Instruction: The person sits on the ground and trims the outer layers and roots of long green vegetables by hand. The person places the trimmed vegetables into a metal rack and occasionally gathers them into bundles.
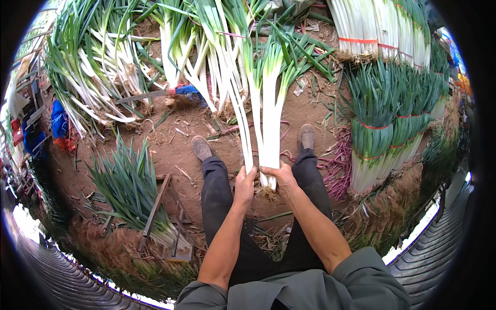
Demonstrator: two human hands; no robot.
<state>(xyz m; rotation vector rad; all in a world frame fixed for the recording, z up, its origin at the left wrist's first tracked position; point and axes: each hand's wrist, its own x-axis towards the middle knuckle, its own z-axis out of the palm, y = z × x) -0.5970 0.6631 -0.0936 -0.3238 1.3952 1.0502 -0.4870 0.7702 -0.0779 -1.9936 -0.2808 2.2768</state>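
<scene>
My left hand (245, 186) grips a pair of long, slim green onion stalks (241, 130) near their lower ends. Beside it, my right hand (286, 180) is closed around several thicker white stalks (271, 131), whose brown roots (269, 193) hang below the fingers. Both sets of stalks point away from me, and their green leaves reach towards the loose onions (199, 58) lying ahead. The two hands are close together over the gap between my legs. The left palm and most of the left fingers are hidden from above.
A long blade (141, 95) with a red and blue wrapped handle lies ahead on the left, near loose onions (93, 77). On the left, a metal frame (157, 207) holds a bunch (128, 186). Tied bundles (374, 143) stand right, beside pink ties (337, 166).
</scene>
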